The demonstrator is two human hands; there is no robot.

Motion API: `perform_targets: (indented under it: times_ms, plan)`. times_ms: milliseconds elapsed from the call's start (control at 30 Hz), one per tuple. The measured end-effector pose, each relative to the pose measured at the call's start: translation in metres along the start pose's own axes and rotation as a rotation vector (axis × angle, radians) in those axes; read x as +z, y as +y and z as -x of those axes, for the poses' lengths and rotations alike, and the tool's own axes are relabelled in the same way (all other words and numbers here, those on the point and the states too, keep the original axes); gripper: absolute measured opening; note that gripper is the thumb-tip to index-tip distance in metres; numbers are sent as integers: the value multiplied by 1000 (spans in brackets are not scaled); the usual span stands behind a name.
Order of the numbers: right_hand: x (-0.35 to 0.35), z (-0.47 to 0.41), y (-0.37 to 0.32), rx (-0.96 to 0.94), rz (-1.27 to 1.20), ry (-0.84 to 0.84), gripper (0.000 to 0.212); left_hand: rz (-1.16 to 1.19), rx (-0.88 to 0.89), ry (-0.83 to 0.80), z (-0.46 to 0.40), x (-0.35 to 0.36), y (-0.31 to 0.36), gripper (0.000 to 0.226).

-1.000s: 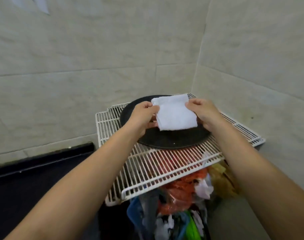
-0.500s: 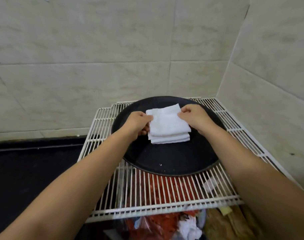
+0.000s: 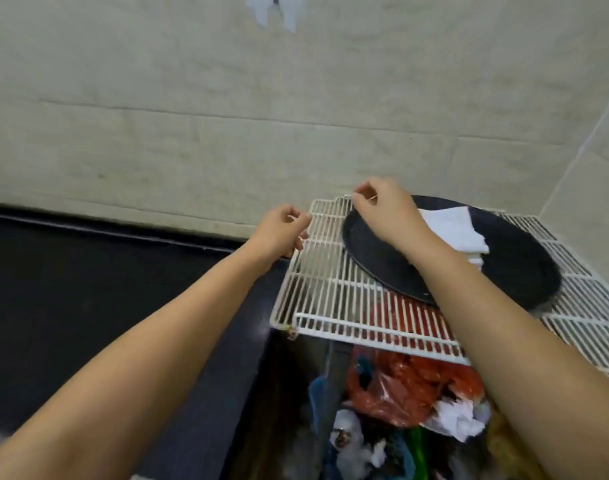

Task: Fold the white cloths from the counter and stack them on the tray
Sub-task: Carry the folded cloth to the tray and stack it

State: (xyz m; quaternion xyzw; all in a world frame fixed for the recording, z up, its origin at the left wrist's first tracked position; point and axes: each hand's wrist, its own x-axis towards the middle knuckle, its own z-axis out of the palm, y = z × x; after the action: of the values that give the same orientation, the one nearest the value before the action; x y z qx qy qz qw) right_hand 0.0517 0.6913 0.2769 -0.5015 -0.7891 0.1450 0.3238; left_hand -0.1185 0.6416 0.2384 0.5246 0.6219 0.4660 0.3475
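A stack of folded white cloths [image 3: 458, 232] lies on the round black tray [image 3: 517, 271], which rests on a white wire rack [image 3: 330, 282]. My right hand [image 3: 387, 211] hovers over the tray's left rim, left of the stack, fingers curled with nothing in them. My left hand [image 3: 282, 228] is further left, over the rack's left edge, also loosely curled and holding nothing. My right forearm hides part of the stack's near corner.
A dark counter [image 3: 88, 289] runs along the tiled wall [image 3: 226, 116] at the left. Below the rack sits a bin of rubbish with red plastic bags [image 3: 407, 389] and crumpled paper [image 3: 458, 420]. A side wall closes the right.
Both hands have let go of the folded cloth, which now lies on the stack on the tray. The hands and my view have swung to the left, towards the counter.
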Motion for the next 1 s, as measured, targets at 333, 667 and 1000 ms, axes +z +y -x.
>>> perform_targets:
  times_ms: [333,667,1000]
  plan:
    - [247,152,-245,-478,-124,-416,37,-262,-234,495,230,-267,-145,11]
    - [405,256,-378,-696,8,-765,46,-251,-613,750,405,-413,-264,13]
    - [555,227,-486,-857,101,-870,44,-519,-752,612,385,-539,-345,21]
